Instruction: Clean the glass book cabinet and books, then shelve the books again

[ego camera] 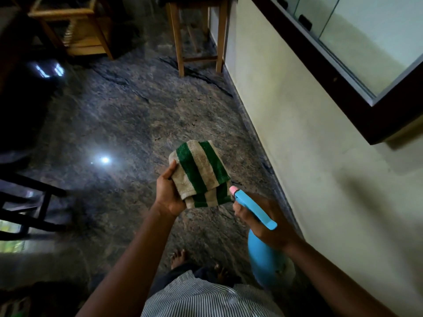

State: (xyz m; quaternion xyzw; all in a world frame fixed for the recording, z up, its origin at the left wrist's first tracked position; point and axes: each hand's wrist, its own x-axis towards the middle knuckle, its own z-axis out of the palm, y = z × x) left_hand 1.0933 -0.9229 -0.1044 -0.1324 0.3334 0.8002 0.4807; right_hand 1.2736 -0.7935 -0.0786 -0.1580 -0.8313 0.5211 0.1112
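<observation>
Green-striped cloth (201, 172) is lying folded in our left grip (168, 193), thumb pinching it; our right grip (274, 234) is curling round the blue sprayer (254, 207), its nozzle just beside the cloth. Upper right, the cabinet (320, 65) is hanging well apart.

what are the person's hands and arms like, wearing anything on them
The left hand and right hand are bare: no gloves, no watch or bracelet at either wrist. Both forearms are uncovered, with no sleeve in view. A shirt with fine dark and white stripes shows below them.
</observation>
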